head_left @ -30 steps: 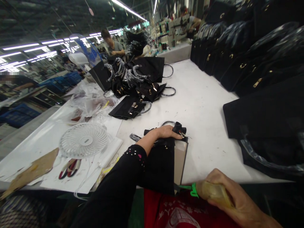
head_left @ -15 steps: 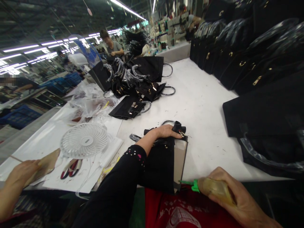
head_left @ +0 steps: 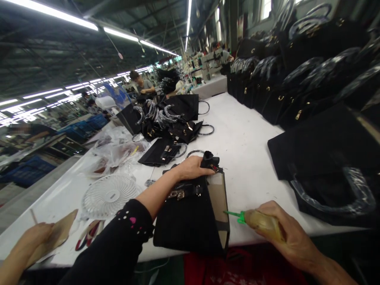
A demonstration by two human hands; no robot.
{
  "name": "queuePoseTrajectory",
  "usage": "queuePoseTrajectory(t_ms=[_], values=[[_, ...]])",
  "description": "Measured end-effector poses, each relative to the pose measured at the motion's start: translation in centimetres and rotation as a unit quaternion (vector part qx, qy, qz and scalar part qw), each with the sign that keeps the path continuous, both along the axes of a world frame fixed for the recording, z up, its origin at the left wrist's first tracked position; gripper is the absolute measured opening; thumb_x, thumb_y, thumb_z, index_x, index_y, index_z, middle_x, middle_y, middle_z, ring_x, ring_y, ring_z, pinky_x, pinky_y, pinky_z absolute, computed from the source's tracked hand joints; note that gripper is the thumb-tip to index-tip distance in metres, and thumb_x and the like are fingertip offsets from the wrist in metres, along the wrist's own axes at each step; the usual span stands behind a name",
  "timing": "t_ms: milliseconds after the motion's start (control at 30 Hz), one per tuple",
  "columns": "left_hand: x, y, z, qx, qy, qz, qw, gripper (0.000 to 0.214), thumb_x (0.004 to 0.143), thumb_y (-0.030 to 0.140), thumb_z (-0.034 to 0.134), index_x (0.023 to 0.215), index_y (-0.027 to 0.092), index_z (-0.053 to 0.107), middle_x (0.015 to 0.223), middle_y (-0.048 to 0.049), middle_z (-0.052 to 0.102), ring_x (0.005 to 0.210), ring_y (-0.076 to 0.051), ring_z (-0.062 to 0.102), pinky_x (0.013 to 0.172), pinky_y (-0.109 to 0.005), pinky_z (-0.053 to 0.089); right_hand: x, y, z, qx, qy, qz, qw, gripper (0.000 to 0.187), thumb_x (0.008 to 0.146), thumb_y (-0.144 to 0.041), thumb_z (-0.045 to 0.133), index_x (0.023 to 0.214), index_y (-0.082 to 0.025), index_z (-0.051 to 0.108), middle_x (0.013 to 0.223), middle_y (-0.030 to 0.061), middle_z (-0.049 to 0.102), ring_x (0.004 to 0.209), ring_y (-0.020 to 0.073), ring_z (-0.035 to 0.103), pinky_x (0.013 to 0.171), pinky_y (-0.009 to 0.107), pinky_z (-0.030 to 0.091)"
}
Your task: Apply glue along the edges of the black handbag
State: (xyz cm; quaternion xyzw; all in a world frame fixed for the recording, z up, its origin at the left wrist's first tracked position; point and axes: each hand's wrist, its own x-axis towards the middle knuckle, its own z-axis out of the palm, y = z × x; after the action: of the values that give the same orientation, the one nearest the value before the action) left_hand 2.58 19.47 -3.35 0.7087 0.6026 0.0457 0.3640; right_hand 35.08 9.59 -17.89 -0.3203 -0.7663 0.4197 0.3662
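Observation:
A black handbag (head_left: 190, 215) lies flat at the near edge of the white table (head_left: 246, 158), with a brown cardboard insert (head_left: 218, 202) showing along its right side. My left hand (head_left: 190, 168) rests closed over the bag's far end, fingers on its folded black top. My right hand (head_left: 280, 231) grips a yellowish squeeze bottle (head_left: 263, 223) whose green nozzle (head_left: 234, 215) points left, close to the cardboard edge.
Rows of upright black handbags (head_left: 297, 91) line the right side, one large bag (head_left: 326, 158) lying nearest. More bags (head_left: 169, 118) pile at centre. A white fan (head_left: 108, 196), plastic bags and red-handled scissors (head_left: 86, 235) lie left. Another person's hand (head_left: 32, 239) holds a cardboard piece (head_left: 59, 231).
The view has tilted up and the bag now lies further onto the table. My right hand with the bottle rose to table level. Another person's hand stays on the cardboard at left.

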Motion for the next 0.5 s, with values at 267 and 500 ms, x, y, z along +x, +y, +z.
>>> queuePoseTrajectory(t_ms=[267,500], values=[[1.2,-1.7,6.7,0.075,0.043,-0.049,0.995,0.029,0.082,0.039,0.069,0.104,0.02,0.072,0.093,0.0016,0.073,0.088,-0.018,0.065,0.075,-0.024,0.045,-0.8,2.9,0.6,0.097,0.021,-0.052,0.994,0.023,0.094,-0.031,0.066,0.116,-0.03,0.059,0.101,0.004,0.069,0.087,0.0215,0.07,0.075,0.033,0.057],[3.9,-4.2,7.8,0.045,0.068,-0.09,0.993,0.02,0.078,0.021,0.067,0.098,0.025,0.073,0.088,0.0058,0.075,0.084,-0.015,0.07,0.071,-0.021,0.046,-0.3,3.1,-0.2,0.094,-0.014,-0.035,0.995,0.025,0.096,-0.03,0.064,0.119,-0.03,0.055,0.106,0.004,0.068,0.094,0.0197,0.069,0.079,0.031,0.056]])
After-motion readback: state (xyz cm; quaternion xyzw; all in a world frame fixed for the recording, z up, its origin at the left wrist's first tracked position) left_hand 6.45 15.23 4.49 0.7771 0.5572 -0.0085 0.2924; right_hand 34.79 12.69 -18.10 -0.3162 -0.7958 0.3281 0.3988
